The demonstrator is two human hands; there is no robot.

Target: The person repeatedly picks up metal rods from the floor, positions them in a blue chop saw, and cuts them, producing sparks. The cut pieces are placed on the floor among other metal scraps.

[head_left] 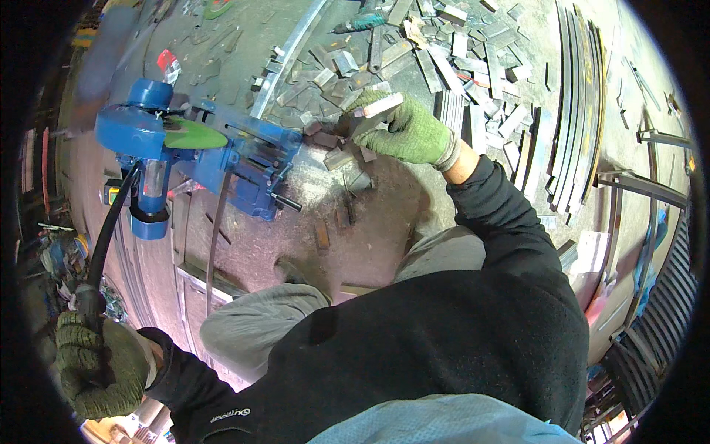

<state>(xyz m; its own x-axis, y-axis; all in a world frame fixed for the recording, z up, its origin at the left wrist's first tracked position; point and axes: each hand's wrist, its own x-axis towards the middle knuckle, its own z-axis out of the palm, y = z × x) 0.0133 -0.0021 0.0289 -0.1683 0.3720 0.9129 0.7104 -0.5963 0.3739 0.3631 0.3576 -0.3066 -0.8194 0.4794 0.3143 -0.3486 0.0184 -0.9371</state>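
Note:
At the lower left my left hand (103, 366), in a green knit glove, is wrapped round the black handle (90, 302) of a blue cut-off saw (127, 132). The saw's green disc (194, 135) stands beside its vise (259, 166), and a long thin metal bar (217, 233) runs from the vise toward me. My right hand (414, 133), gloved too, is closed on a short metal piece (382, 106) at upper centre, right of the vise. Its fingers partly hide the piece. Cut metal offcuts (339, 159) lie on the floor just below that hand.
A large heap of cut metal pieces (458, 70) covers the floor at the back, with a green power tool (360, 23) at its edge. Long metal bars (573, 111) lie on the right. A steel rail (290, 55) extends behind the saw. Metal frames (643, 186) stand far right.

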